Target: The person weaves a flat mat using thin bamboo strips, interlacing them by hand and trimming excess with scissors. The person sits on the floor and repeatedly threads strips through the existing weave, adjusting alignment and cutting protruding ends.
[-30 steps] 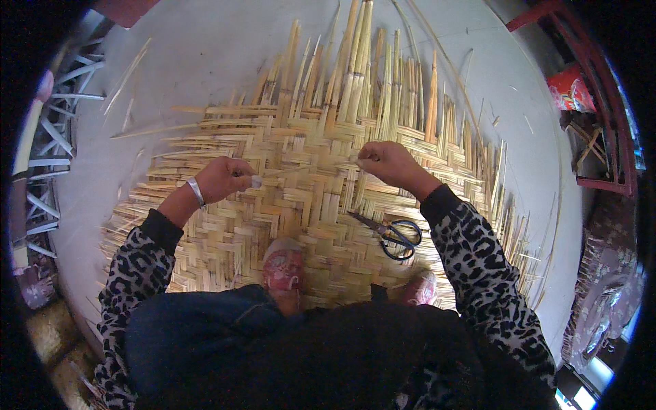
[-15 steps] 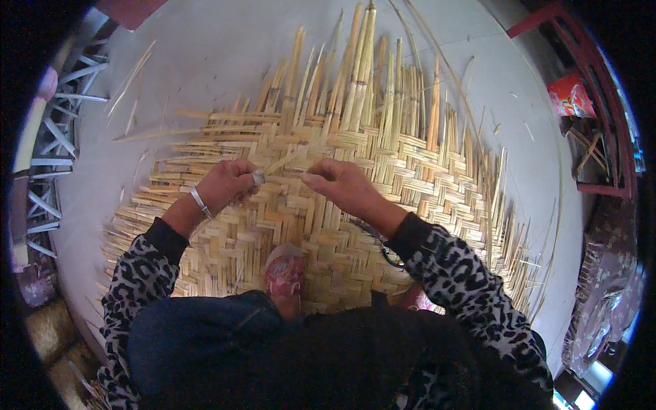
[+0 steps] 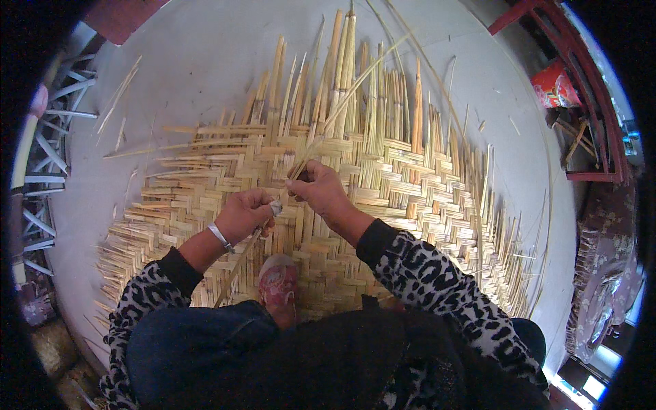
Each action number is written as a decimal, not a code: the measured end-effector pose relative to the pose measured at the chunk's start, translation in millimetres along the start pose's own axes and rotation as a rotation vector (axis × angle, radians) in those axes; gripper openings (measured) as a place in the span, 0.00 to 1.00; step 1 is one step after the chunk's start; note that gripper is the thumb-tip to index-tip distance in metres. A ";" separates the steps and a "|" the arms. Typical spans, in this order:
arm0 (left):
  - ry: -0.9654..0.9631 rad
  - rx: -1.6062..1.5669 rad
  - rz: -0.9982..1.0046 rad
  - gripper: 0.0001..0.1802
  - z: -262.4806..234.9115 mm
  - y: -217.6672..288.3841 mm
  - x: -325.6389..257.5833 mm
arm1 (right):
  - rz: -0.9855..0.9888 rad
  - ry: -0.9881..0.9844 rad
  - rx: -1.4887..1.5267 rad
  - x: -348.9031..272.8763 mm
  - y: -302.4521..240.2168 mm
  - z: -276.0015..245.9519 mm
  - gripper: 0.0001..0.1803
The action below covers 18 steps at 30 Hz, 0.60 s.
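Note:
A broad mat of pale split cane lies on the floor under my hands, woven in a zigzag pattern. My right hand pinches a long thin cane strip above the middle of the mat. Just below and to the left, my left hand is closed round the same strip, whose lower end slants down toward my knee. A pale wrapping covers a fingertip of that hand, and a bracelet circles the wrist. Unwoven cane ends stick out from the mat's far side.
My foot in a red patterned shoe stands on the mat. Loose cane slivers lie on the grey floor at the far left. White metal racks line the left side; a dark red wooden frame and a red package are at the right.
Both hands have come closer together, the right one moving left. The strip now runs in a long slant through both hands, from far right to near left. The view has shifted slightly.

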<state>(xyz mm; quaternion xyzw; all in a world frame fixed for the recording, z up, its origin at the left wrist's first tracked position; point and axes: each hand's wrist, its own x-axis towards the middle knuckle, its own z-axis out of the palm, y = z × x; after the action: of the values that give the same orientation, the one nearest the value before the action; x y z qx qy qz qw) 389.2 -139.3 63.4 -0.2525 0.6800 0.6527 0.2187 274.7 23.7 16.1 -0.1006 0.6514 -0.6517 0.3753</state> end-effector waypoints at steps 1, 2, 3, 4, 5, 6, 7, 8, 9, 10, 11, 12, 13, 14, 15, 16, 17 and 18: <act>0.012 0.070 0.018 0.11 -0.4 -0.2 -0.6 | 0.043 0.036 -0.030 1.1 -0.9 -1.7 0.12; 0.019 0.151 0.017 0.11 -1.7 0.2 -1.7 | 0.022 0.039 0.007 2.7 -3.8 -6.4 0.11; 0.028 0.226 0.032 0.11 -3.7 0.9 -2.7 | 0.063 0.055 0.034 5.5 -8.7 -15.5 0.10; 0.014 0.241 0.003 0.11 -5.3 1.3 -4.4 | 0.042 0.039 0.092 8.3 -14.3 -25.7 0.09; 0.002 0.249 -0.009 0.11 -6.6 1.1 -6.6 | 0.073 0.040 0.091 11.3 -20.1 -36.1 0.09; -0.013 0.258 -0.020 0.11 -7.4 0.5 -8.3 | 0.050 0.047 0.077 13.3 -23.7 -41.8 0.10; -0.005 0.273 -0.004 0.11 -8.0 -0.2 -9.2 | 0.025 0.057 0.062 15.5 -27.4 -48.3 0.10; 0.000 0.288 0.015 0.12 -8.6 -1.2 -9.4 | 0.022 0.095 0.031 17.1 -30.7 -55.1 0.10; 0.003 0.302 0.038 0.12 -9.0 -2.3 -8.7 | 0.072 0.070 0.022 18.1 -32.1 -57.4 0.10; -0.004 0.305 0.027 0.12 -9.7 -3.6 -8.1 | 0.107 0.046 0.060 18.3 -33.4 -60.5 0.10; -0.010 0.308 0.015 0.12 -10.4 -5.1 -7.8 | 0.141 0.020 0.097 17.8 -34.1 -62.9 0.10; -0.014 0.310 0.003 0.12 -11.6 -6.6 -8.0 | 0.175 -0.018 0.142 17.2 -35.5 -66.6 0.10; -0.039 0.196 -0.026 0.12 -11.6 -8.3 -8.1 | 0.225 -0.080 0.153 16.8 -37.7 -71.4 0.11; -0.029 0.228 -0.017 0.12 -12.9 -9.8 -8.9 | 0.237 -0.126 0.170 15.7 -39.4 -74.9 0.11; -0.025 0.262 -0.012 0.12 -14.3 -11.2 -9.8 | 0.249 -0.172 0.187 14.6 -41.1 -77.5 0.11; -0.022 0.296 -0.006 0.12 -14.2 -13.1 -10.2 | 0.271 -0.198 0.193 13.3 -42.4 -80.0 0.12; -0.028 0.308 -0.033 0.11 -15.1 -15.0 -12.1 | 0.226 -0.262 0.185 11.0 -43.2 -82.5 0.13; -0.033 0.275 -0.055 0.10 -13.9 -17.6 -13.1 | 0.225 -0.259 0.194 9.6 -43.0 -83.0 0.14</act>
<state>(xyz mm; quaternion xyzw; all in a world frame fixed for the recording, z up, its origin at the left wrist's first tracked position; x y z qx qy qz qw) 410.9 -152.7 58.6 -0.2281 0.7521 0.5512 0.2802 201.1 76.3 41.5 -0.0736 0.5388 -0.6469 0.5346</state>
